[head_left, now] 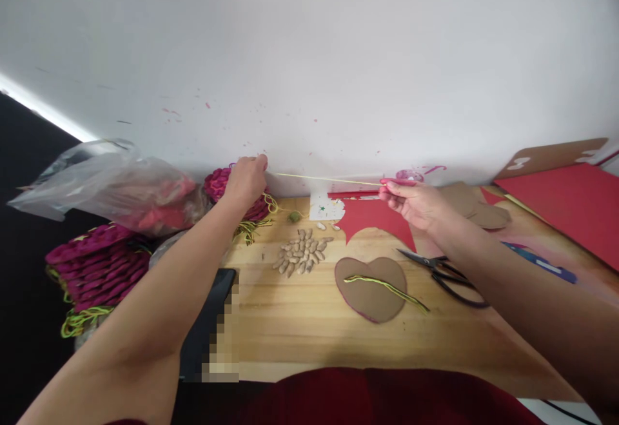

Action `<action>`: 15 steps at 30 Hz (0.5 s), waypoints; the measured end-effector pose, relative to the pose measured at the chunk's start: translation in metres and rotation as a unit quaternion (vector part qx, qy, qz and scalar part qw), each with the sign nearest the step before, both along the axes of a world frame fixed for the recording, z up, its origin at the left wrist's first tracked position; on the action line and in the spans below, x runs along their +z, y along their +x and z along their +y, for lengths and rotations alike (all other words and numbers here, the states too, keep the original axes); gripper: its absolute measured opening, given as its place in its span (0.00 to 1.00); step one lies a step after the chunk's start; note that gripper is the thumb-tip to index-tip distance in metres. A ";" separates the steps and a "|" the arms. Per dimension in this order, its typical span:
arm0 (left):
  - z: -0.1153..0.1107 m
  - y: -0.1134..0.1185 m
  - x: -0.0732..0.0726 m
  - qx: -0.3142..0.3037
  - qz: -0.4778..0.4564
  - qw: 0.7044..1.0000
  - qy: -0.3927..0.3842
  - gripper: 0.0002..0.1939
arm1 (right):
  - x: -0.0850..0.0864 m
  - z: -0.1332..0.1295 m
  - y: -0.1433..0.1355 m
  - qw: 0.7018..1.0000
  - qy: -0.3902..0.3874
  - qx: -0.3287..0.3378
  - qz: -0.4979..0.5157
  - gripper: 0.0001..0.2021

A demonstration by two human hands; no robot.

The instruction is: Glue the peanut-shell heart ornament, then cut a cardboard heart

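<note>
A thin yellow strand of yarn (324,178) is stretched taut between my hands above the table. My left hand (247,183), closed, grips its left end in front of a purple knitted piece (217,182) with yellow-green tails hanging below. On the right, my right hand (411,202) pinches the other end between thumb and fingers. Below lies a heart-shaped brown cardboard (365,306) with a short bundle of yellow-green yarn (382,283) across it. Black-handled scissors (452,276) rest under my right forearm, partly hidden by it.
Peanuts in shells (300,254) are heaped mid-table. Red cut paper (374,218) lies behind the heart. A plastic bag (126,180), another purple knitted piece (97,264) and a dark flat device (207,315) are at left; red sheets (570,206) and a blue cutter (546,264) at right.
</note>
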State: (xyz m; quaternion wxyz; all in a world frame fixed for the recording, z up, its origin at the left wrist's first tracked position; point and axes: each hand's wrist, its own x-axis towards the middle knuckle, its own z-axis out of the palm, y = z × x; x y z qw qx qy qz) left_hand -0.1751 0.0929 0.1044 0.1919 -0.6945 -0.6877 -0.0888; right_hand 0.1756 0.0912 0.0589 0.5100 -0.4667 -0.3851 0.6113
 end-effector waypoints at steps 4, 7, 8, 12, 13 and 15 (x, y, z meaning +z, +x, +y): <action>-0.001 -0.004 0.000 0.006 0.018 1.000 0.002 0.16 | -0.002 -0.003 0.018 0.999 0.020 -0.013 -0.037 0.08; 0.002 -0.002 0.002 -0.003 -0.008 1.000 0.011 0.17 | 0.001 -0.008 0.026 0.999 0.021 -0.013 -0.045 0.10; 0.004 -0.002 0.004 -0.004 -0.019 1.000 0.014 0.17 | 0.003 -0.009 0.026 0.999 0.012 -0.011 -0.043 0.11; 0.018 -0.007 0.020 -0.011 -0.095 0.994 0.043 0.14 | 0.012 -0.009 0.016 0.999 -0.028 0.020 -0.022 0.11; 0.021 -0.009 0.028 -0.025 -0.144 0.988 0.059 0.13 | 0.014 -0.008 0.010 0.999 -0.034 0.027 -0.010 0.10; 0.024 -0.015 0.048 -0.039 -0.234 0.967 0.095 0.12 | 0.017 -0.005 -0.001 0.999 -0.036 0.026 0.023 0.08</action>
